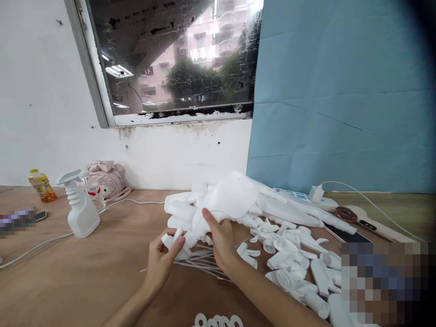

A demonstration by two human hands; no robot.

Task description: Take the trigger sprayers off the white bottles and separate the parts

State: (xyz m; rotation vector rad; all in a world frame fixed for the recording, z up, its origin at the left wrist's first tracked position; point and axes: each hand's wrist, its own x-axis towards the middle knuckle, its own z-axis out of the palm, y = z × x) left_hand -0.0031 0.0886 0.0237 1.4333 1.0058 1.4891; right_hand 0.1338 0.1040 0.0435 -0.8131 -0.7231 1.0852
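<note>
My left hand [163, 254] is closed on a small white trigger sprayer head [174, 240], its thumb on top. Wrapped round the near end of a white plastic bottle [235, 195] is my right hand [220, 238], with the thumb on the upper side. The bottle lies tilted, its narrow end toward my left hand, and the sprayer head meets that end. Bright light washes out the edges, so I cannot tell how they join. Beneath my hands lie thin white tubes [200, 260]. More white plastic pieces [179, 208] lie behind the bottle.
Loose white plastic parts [289, 259] cover the table's right side. White rings [221, 321] lie at the near edge. A white spray bottle [81, 211] stands on the left, near a pink bag [105, 181] and a drink bottle [42, 186]. A handheld fan [371, 222] lies right.
</note>
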